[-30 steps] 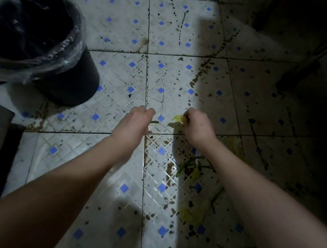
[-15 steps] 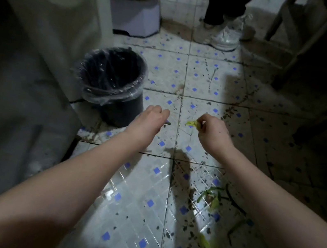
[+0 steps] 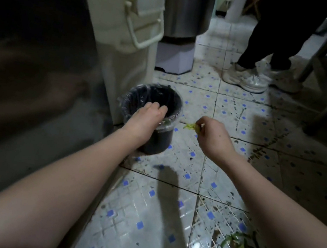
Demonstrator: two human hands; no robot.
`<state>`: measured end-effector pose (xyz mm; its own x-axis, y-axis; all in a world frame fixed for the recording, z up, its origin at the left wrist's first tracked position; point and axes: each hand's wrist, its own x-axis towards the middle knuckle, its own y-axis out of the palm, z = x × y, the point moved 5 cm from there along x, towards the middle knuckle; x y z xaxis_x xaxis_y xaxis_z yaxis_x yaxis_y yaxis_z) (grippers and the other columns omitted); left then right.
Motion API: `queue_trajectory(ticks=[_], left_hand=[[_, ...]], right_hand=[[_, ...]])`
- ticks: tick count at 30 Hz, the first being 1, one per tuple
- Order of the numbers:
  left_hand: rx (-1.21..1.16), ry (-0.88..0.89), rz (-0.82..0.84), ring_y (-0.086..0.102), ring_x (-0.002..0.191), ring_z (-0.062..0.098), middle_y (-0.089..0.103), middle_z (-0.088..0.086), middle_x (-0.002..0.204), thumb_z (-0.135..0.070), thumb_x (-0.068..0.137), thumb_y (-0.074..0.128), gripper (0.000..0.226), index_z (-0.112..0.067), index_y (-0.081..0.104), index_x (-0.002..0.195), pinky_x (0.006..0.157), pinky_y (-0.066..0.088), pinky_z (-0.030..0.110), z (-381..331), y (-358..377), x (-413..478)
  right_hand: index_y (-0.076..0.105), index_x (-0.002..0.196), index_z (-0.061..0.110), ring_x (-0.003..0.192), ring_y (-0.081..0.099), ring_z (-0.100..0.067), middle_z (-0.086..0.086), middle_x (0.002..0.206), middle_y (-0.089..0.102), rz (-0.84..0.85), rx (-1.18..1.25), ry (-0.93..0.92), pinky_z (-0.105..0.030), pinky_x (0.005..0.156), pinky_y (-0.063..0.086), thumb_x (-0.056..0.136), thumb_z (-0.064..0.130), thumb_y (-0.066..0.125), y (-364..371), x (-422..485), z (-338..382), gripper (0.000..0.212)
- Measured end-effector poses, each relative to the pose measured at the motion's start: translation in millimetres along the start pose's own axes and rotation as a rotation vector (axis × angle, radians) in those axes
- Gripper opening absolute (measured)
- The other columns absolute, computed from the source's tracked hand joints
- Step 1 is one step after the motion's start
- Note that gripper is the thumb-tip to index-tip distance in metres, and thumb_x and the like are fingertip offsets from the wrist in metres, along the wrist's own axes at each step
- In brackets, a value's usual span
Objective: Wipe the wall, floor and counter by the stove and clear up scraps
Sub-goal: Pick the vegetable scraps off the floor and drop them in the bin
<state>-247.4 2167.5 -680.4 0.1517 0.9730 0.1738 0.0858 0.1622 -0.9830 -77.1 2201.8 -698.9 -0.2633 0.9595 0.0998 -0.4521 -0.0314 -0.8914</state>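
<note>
Right hand (image 3: 212, 136) pinches scrap (image 3: 190, 126) just right of bin (image 3: 160, 143), tip binward; left hand (image 3: 146, 118) curled over bin, contents unclear.

Dim and murky overall. Brightest on the glossy floor (image 3: 144, 209) low in the middle, with white glare there and a long dark shadow (image 3: 169, 187) just to its left. Nearly black along the left side and in the upper right corner. Lit enough mid-frame to show the yellow-green of the scrap (image 3: 191, 126) pinched by the right hand (image 3: 213, 135). Soft and grainy throughout; bowed and stretched toward the edges.
</note>
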Motion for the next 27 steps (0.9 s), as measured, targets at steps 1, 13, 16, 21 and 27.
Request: queue_trajectory(ticks=[1, 13, 16, 21, 27], left_hand=[[0.010, -0.002, 0.004, 0.046, 0.107, 0.032, 0.050, 0.014, 0.110, 0.015, 0.080, 0.050, 0.042, -0.005, 0.048, 0.117, 0.082, 0.042, 0.038, 3.2, -0.5, 2.5], [-0.011, -0.085, 0.016, 0.047, 0.103, 0.033, 0.051, 0.017, 0.108, 0.018, 0.077, 0.050, 0.040, -0.002, 0.049, 0.112, 0.082, 0.044, 0.043, 46.9, 20.0, 31.2], [-0.041, -0.126, 0.049, 0.051, 0.099, 0.035, 0.052, 0.018, 0.105, 0.019, 0.078, 0.048, 0.035, -0.001, 0.050, 0.106, 0.078, 0.045, 0.045, 49.2, 29.2, 31.4], [-0.048, -0.202, 0.018, 0.054, 0.093, 0.036, 0.052, 0.016, 0.101, 0.016, 0.080, 0.047, 0.029, -0.002, 0.051, 0.102, 0.068, 0.040, 0.041, 58.0, 36.3, 24.1], [-0.038, -0.245, -0.023, 0.050, 0.101, 0.035, 0.050, 0.016, 0.109, 0.018, 0.079, 0.047, 0.035, -0.002, 0.051, 0.106, 0.069, 0.038, 0.040, 66.4, 34.8, 18.6]], right_hand=[[0.058, 0.102, 0.009, 0.090, 0.057, -0.031, -0.013, 0.100, 0.061, -0.008, 0.003, -0.015, -0.039, 0.073, 0.050, 0.084, -0.004, 0.047, 1.7, 3.8, 4.6, 0.025], [0.058, 0.107, 0.015, 0.094, 0.055, -0.028, -0.009, 0.103, 0.060, -0.040, 0.070, -0.106, -0.033, 0.073, 0.040, 0.084, -0.001, 0.050, 36.5, 44.7, 25.8, 0.029], [0.058, 0.107, 0.013, 0.093, 0.056, -0.029, -0.009, 0.104, 0.060, -0.051, 0.087, -0.083, -0.037, 0.073, 0.047, 0.085, -0.002, 0.050, 39.4, 54.9, 30.8, 0.028], [0.059, 0.110, 0.012, 0.095, 0.056, -0.028, -0.011, 0.109, 0.059, -0.122, 0.164, -0.085, -0.039, 0.078, 0.049, 0.085, -0.001, 0.051, 39.8, 74.3, 45.8, 0.029], [0.057, 0.126, 0.014, 0.109, 0.056, -0.032, -0.013, 0.121, 0.058, -0.044, 0.178, -0.065, -0.044, 0.091, 0.049, 0.084, -0.004, 0.049, 62.8, 88.8, 62.4, 0.047]])
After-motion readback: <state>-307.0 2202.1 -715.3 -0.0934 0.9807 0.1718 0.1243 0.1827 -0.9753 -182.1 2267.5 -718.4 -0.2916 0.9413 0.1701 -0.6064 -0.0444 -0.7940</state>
